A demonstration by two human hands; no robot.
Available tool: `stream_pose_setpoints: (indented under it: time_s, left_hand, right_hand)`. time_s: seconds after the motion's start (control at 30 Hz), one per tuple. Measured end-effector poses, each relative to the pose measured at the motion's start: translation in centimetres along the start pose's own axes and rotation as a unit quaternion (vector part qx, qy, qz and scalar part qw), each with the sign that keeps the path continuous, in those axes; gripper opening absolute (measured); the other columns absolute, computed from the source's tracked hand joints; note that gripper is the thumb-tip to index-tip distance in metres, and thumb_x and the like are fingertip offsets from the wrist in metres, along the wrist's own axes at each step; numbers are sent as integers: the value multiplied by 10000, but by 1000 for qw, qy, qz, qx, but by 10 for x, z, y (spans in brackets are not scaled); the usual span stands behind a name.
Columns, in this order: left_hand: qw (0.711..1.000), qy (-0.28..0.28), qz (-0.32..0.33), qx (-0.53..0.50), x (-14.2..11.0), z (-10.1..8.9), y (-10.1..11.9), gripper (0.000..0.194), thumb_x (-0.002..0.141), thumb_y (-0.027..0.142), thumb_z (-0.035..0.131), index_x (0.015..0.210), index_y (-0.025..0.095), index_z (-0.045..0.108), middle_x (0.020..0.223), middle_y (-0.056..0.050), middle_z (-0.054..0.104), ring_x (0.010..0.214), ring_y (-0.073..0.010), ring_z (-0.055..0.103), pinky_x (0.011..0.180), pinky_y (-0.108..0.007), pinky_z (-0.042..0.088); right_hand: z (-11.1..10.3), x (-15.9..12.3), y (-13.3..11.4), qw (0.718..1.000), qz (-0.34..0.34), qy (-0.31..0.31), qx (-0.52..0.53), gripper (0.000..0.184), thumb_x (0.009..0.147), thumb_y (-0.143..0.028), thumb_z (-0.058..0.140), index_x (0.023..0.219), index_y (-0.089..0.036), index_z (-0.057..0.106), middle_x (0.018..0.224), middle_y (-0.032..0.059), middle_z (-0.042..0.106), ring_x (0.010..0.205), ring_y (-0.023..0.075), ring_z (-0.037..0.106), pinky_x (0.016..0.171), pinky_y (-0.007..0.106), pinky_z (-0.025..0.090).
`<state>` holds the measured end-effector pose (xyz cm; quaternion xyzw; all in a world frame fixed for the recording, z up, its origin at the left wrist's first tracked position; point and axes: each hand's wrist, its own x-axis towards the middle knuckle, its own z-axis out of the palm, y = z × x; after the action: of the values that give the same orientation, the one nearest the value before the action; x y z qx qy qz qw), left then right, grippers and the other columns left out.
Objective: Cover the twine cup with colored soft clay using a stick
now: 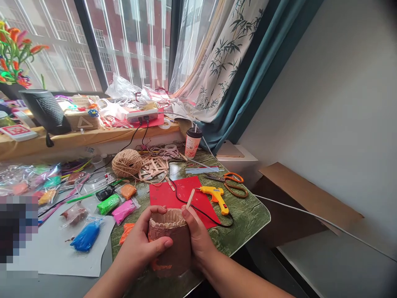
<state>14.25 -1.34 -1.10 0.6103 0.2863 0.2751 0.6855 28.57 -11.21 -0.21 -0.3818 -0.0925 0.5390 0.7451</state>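
Observation:
Between my two hands stands a brown clay-covered pot with a ridged, paler inside and an uneven rim. Orange patches show on its left side and low on its front. My left hand is wrapped round the pot's left side, fingers over the rim and thumb across the front. My right hand presses against the right side and pinches a wooden craft stick, which points up above the rim. Just beyond lies a red sheet with a yellow glue gun on it. An orange clay packet is partly hidden behind my left hand.
Orange-handled scissors lie near the table's right edge, below a paper cup. A twine ball sits at the back. Clay packets, including a blue one, lie at left. The glue gun's black cord crosses the red sheet.

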Motion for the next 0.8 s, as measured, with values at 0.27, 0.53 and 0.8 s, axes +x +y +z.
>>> stream_pose_setpoints:
  time_s: [0.27,0.53,0.8]
  left_hand:
    - [986,15,-43,-162,-5,9,23,828,847,892,601,1387,268,680,1203,-110,807,1088,-365,763,881,-442,615]
    - [985,127,-26,-114,-6,10,21,755,926,868,491,1232,234,766,1314,-115,800,1144,-366,749,962,-473,601]
    - [983,111,84,-121,-18,16,21,750,904,851,559,1283,234,753,1445,-122,739,1293,-411,683,1072,-483,549]
  right_hand:
    - [5,4,-1,1000,8,-22,11,487,859,-609,843,1018,-235,575,861,25,782,810,277,768,787,381,577]
    - [10,-13,14,986,-126,-33,-103,598,759,-567,953,1083,-272,545,1126,52,761,1027,277,746,901,377,579]
    - [24,-29,6,967,-193,-48,-159,661,730,-567,971,1190,-265,605,1248,107,734,1128,320,735,970,409,577]
